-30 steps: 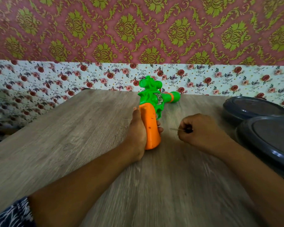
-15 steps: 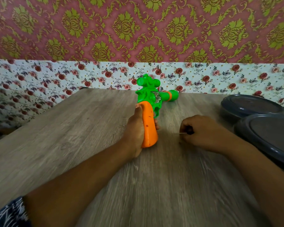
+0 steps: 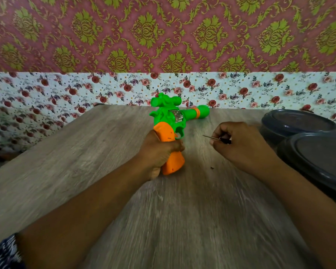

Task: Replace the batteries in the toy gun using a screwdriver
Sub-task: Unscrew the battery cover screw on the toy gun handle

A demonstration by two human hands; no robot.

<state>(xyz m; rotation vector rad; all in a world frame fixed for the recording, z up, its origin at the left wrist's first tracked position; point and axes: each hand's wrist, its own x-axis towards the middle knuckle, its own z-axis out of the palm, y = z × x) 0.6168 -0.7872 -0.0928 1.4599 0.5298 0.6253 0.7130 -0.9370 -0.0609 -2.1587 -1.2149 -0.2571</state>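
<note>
The toy gun (image 3: pixel 171 117) has a green body and an orange grip, and its barrel points to the far right. My left hand (image 3: pixel 159 152) is wrapped round the orange grip, fingers curled over its front. To the right, my right hand (image 3: pixel 239 144) is closed on a small screwdriver (image 3: pixel 216 138) with a black handle. Its thin metal tip points left toward the gun, a short gap away. A tiny dark speck (image 3: pixel 212 168), maybe a screw, lies on the table between my hands.
The wooden table (image 3: pixel 97 152) ends at a flower-patterned wall behind the gun. Two dark round lidded containers (image 3: pixel 299 125) (image 3: pixel 322 162) sit at the right edge, close to my right forearm.
My left hand has turned the gun so the orange grip's side faces me and has wrapped its fingers round it. My right hand with the screwdriver has hardly moved.
</note>
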